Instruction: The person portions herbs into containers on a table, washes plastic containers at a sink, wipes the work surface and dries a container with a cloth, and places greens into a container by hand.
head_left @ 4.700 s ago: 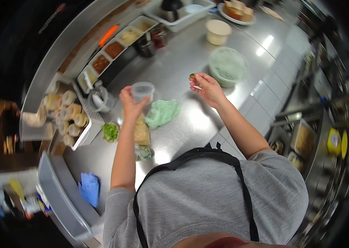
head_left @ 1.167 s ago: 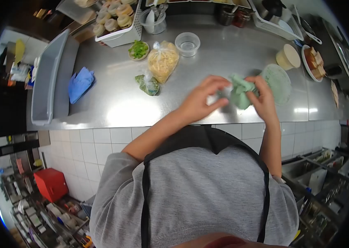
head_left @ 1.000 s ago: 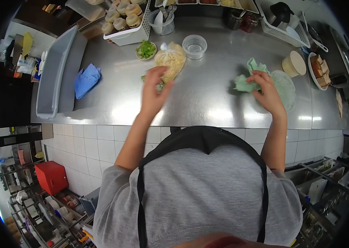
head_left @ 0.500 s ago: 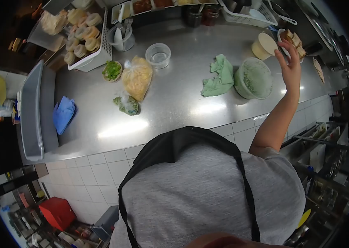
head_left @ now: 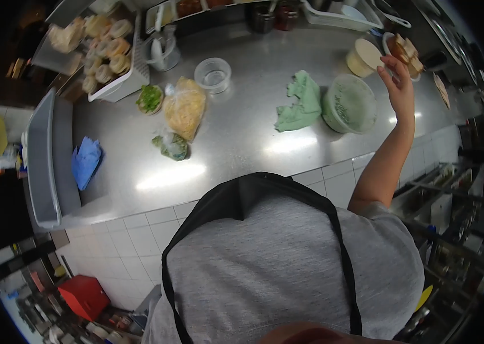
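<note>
My right hand point(head_left: 399, 83) reaches out at the upper right, thumb and fingers curled close together at the right rim of a cream-coloured tub point(head_left: 362, 60). The rim appears to lie between the thumb and fingertips, and the tub looks slightly tilted. Beyond the fingers is a bowl of cut bread pieces point(head_left: 407, 50). A pale green bucket point(head_left: 349, 104) with herb-like specks sits just below the tub, beside a crumpled green cloth point(head_left: 301, 103). My left hand is out of view.
On the steel counter point(head_left: 242, 114) are a clear plastic container point(head_left: 213, 75), a bag of yellow food point(head_left: 186, 109), a bag of greens point(head_left: 171, 145), a small bowl of chopped greens point(head_left: 150, 99) and a blue cloth point(head_left: 86, 162). A grey bin point(head_left: 44, 163) stands left.
My right thumb and fingers have drawn closer together at the tub's rim. The whole view has shifted slightly; the other items on the counter keep their places.
</note>
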Available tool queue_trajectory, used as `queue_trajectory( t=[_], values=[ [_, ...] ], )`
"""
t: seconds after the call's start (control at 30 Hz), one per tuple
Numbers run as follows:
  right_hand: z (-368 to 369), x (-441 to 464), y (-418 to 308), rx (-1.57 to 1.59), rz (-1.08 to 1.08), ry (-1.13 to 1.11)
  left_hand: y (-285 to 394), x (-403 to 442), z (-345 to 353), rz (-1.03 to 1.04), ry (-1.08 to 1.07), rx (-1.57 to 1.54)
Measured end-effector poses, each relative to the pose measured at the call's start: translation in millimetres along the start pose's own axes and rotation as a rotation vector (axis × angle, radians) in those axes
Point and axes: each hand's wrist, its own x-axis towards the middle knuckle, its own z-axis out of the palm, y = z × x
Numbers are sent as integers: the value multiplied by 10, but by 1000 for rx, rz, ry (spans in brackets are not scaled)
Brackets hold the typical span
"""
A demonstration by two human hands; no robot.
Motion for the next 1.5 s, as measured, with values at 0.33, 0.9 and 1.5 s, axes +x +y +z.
queue_trajectory(
  t=[0.33,0.9,1.5],
  values=[
    [2129,24,-1737,369,-587,-635,-361,-84,-48,61,-308,168],
    [4250,-375,-2749,-272,-769,-966,2762,-968,-1988,905,360,-254],
    [3044,355,-2339,486,-443,-820,2845,175,-2089,1062,931,-774]
  ],
)
